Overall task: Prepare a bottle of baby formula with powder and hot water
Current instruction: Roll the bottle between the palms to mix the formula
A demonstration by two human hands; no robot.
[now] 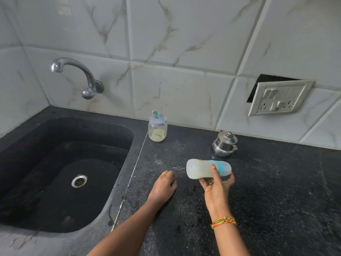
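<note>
The baby bottle (206, 169) is being held on its side above the middle of the bench (276, 182), in the grip of the right hand (217, 183). Its long axis is running left to right, base toward the sink (55, 163), capped end to the right. The thumb is being pressed over the bottle's front, the fingers curled beneath. Pale cloudy liquid is lying along its lower side; the wall is translucent plastic with blue and red print. The left hand (164, 183) is being rested loosely curled on the bench, holding nothing, just left of the bottle's base.

Toward the rear edge, a clear powder jar (157, 131) with a lilac lid and a teal scoop (159, 116) across it is being kept well apart from a lidded steel pot (224, 144). The bench surface is dark, speckled and wet. Mixing is judged the step in hand.
</note>
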